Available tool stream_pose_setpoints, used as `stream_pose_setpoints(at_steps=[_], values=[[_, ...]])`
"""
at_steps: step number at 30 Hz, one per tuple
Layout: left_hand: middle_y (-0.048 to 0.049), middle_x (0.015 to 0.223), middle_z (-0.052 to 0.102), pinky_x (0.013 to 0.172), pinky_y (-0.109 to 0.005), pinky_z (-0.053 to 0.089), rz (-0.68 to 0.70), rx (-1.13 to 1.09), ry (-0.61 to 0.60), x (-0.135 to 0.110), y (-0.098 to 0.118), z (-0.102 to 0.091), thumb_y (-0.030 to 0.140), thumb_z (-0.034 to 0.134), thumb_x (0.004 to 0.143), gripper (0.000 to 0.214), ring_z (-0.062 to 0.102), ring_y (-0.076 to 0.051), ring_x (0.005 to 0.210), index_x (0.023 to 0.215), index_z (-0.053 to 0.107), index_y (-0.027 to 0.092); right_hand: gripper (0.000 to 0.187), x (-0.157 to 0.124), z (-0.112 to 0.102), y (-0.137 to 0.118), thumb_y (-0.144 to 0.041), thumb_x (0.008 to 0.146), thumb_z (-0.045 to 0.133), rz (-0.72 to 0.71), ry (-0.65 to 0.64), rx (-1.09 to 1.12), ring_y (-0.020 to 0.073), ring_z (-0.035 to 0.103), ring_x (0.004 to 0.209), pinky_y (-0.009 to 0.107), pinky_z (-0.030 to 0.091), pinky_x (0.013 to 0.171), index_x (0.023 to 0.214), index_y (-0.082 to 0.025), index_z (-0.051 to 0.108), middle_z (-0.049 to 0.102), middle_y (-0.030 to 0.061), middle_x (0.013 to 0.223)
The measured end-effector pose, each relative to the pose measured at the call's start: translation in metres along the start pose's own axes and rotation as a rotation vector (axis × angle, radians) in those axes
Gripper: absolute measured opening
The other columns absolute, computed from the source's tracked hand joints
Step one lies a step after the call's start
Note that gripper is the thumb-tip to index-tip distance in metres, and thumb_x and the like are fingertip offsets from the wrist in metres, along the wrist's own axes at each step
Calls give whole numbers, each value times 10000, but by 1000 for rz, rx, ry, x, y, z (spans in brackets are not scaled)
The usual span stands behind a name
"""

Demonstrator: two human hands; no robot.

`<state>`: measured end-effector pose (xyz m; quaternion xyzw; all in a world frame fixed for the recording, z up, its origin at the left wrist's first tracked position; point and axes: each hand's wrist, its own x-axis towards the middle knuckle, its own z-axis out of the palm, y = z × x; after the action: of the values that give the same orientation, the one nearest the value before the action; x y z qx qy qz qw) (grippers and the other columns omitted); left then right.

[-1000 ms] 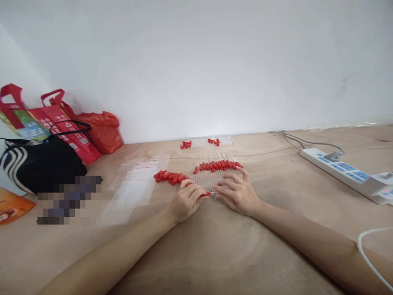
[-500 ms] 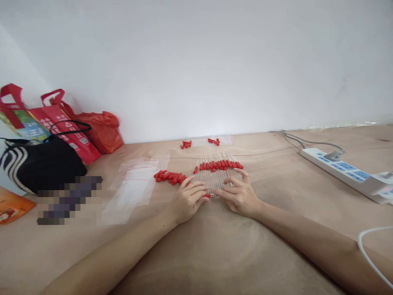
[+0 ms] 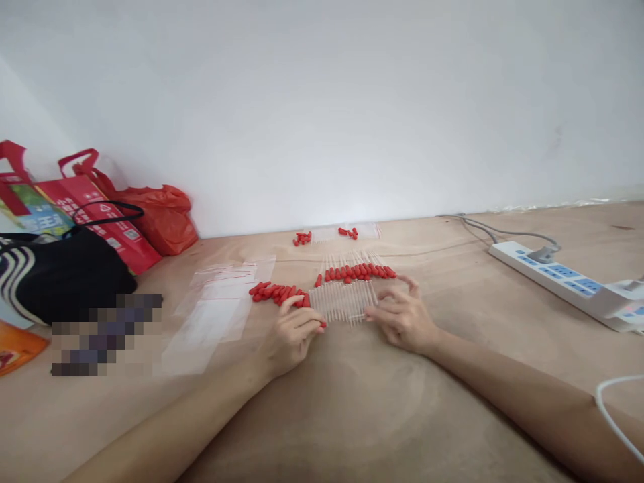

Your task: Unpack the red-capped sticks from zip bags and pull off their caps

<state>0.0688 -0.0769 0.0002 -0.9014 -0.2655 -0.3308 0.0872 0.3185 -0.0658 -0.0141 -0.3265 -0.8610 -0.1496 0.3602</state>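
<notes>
Laid out in a tidy row (image 3: pixel 347 288) on the worktop (image 3: pixel 352 402): clear thin tubes side by side, most with a red cap (image 3: pixel 357 272) at the far end. Judged from this, a good part of the capping already done. Still loose: a heap of red caps (image 3: pixel 276 292) just left of the row, and two smaller groups of caps (image 3: pixel 327 234) far off near the wall, so more left to do.

Left hand (image 3: pixel 292 332) at the near-left corner of the row, fingers curled inward, grip pressed together on a small red cap at the fingertips, close to the near ends of the tubes. Right hand (image 3: pixel 402 315) at the near-right corner, fingers half bent and lightly spread, fingertips touching the right edge of the tubes; nothing clearly pinched there.

Left of the heap, flat clear zip bags (image 3: pixel 216 308). Further left, red bags (image 3: pixel 121 215) and a black striped bag (image 3: pixel 60 272). At the right, a white power strip (image 3: pixel 558 278).
</notes>
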Motion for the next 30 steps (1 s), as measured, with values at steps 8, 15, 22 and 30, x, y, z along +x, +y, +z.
stream_pose_setpoints(at_steps=[8,15,22,30], values=[[-48,827,509,639,-237,468,-177,121,186,-9,-19,-14,177,426,854,197,534,-120,725,981,576,181,237,-5,5,15,-263,836,430,312,26,-88,126,530,657,348,241,851,901,-251,658,657,-8,657],[-52,819,518,649,-276,472,-636,247,243,-13,-69,-44,256,420,797,297,526,-151,703,1033,562,144,280,-6,8,20,-207,797,400,549,-167,-270,154,572,711,310,230,699,933,-225,643,681,31,805],[-22,812,628,626,-261,432,-848,212,80,-20,-99,-46,380,507,716,356,531,-153,681,1003,540,172,295,-1,13,12,-230,828,365,550,-301,-253,138,563,717,290,204,643,1003,-244,602,657,34,903],[-34,808,658,590,-252,414,-845,175,26,-25,-103,-40,415,503,725,336,541,-174,721,943,583,173,296,1,13,11,-298,854,342,550,-351,-212,162,558,782,300,216,661,965,-232,609,636,41,892]])
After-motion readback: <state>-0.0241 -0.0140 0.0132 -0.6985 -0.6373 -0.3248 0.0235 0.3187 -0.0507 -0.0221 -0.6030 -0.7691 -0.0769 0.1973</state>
